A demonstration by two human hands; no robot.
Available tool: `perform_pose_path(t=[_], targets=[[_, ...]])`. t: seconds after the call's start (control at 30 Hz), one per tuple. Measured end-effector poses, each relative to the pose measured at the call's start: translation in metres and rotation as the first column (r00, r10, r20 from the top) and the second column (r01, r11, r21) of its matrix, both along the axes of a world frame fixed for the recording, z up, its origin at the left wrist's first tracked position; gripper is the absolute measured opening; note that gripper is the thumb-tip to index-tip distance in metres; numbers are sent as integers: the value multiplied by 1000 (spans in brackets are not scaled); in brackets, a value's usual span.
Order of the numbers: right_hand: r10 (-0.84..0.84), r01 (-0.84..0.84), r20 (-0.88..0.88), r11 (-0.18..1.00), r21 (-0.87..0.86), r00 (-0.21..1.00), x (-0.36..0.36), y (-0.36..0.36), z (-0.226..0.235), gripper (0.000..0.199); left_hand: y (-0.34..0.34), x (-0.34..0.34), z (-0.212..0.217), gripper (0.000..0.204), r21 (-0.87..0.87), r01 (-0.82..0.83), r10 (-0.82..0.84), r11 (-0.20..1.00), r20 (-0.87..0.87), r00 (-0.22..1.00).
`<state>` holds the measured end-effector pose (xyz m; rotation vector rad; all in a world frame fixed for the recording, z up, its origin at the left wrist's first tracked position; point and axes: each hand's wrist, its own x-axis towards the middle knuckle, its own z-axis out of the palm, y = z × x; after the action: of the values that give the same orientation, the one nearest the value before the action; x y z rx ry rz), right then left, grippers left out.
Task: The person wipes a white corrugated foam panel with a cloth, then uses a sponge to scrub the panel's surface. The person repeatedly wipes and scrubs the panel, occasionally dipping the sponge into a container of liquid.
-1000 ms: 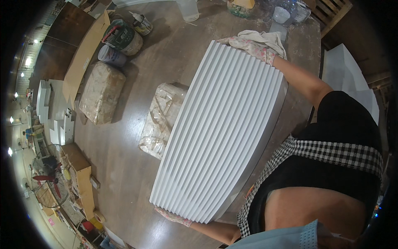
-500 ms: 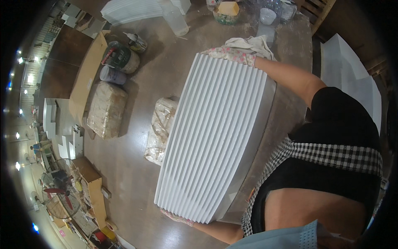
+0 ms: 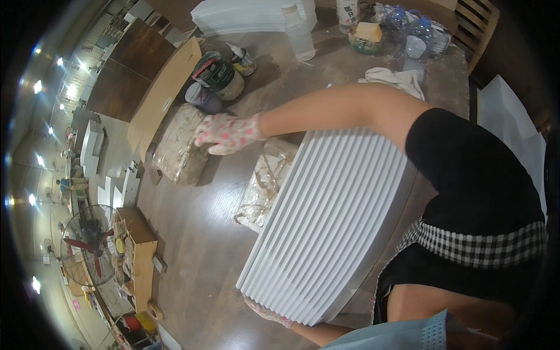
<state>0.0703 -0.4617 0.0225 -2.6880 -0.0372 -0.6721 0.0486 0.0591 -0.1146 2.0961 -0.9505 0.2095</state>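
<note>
A large stack of white curved strips [image 3: 329, 224] with ridged edges lies on the brown table. My left hand [image 3: 268, 313], in a pink-spotted white glove, holds the stack's lower end; its fingers are partly hidden by it. My right arm stretches across the stack's upper end. In a matching glove, my right hand [image 3: 230, 134] has its fingers apart at the side of a block wrapped in clear plastic [image 3: 179, 146]. Whether they touch it cannot be told. A second plastic-wrapped block [image 3: 265, 184] sits against the stack's left edge.
Beyond the wrapped block stand a purple-grey can [image 3: 202, 98], a dark green tub [image 3: 220, 76] and a small bottle [image 3: 242, 60]. A clear bottle [image 3: 298, 35] and white panels [image 3: 242, 14] are at the top. A cloth [image 3: 394, 80] lies above my arm. A fan [image 3: 88, 242] stands lower left.
My right hand has let go of the stack's upper end and swung left to the wrapped block. My left hand stays at the lower end. The whole view has shifted.
</note>
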Motion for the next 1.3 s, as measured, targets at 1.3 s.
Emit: perform_pose_path(t=[1.3], targets=[[-156, 322, -336, 787, 526, 929, 16, -60, -45, 45, -273, 164, 84, 46, -327, -148, -164, 933, -754, 636]])
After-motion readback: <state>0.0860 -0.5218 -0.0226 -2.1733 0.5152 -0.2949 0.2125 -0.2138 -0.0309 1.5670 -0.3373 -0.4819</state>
